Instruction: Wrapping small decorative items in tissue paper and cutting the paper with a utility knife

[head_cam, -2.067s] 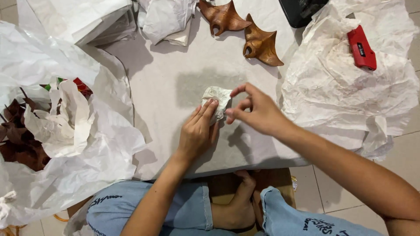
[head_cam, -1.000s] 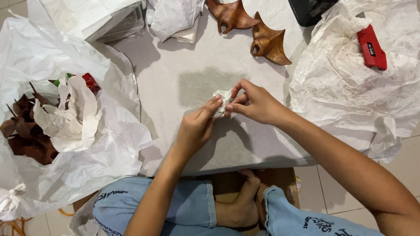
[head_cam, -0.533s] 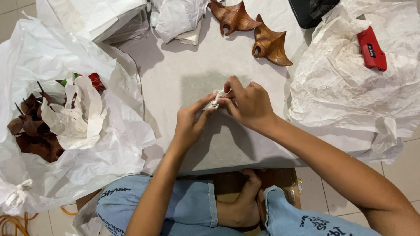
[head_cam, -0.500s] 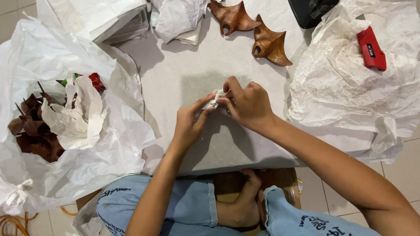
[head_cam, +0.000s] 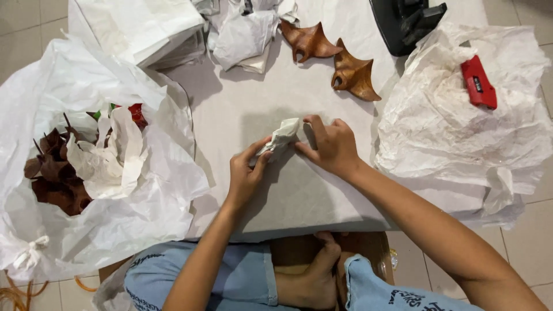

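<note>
**Both hands closed on a small white paper bundle at mid-table**

The fingertips of the left hand (head_cam: pixel 245 173) pinch the lower-left end of a small crumpled white tissue-paper bundle (head_cam: pixel 282 135), thumb and forefinger closed on the paper. The right hand (head_cam: pixel 328 144) lies over the bundle's right side, fingers curled down and pressing its edge against the pale grey tabletop (head_cam: pixel 253 98); whether they grip the paper or only pin it cannot be told, since the hand hides the contact.

The bundle sits between the two hands, near the middle of the table. Its long axis runs diagonally, from the left fingertips at lower left up to the right. Both hands touch it, so neither is nearer; the left holds an end, the right covers a flank. What the paper wraps, if anything, is hidden.

Farther out, two brown carved wooden ray-shaped figures (head_cam: pixel 334 57) lie beyond the hands, well apart from them. To the right is a large sheet of crumpled white wrapping paper (head_cam: pixel 449 126) with a flat red tool (head_cam: pixel 478 80) on it. A black object (head_cam: pixel 406 20) is cut off at the top edge. On the left, an open white plastic bag (head_cam: pixel 115 219) holds more dark brown pieces and paper, hard to make out singly. Blue denim knees show below.
</note>
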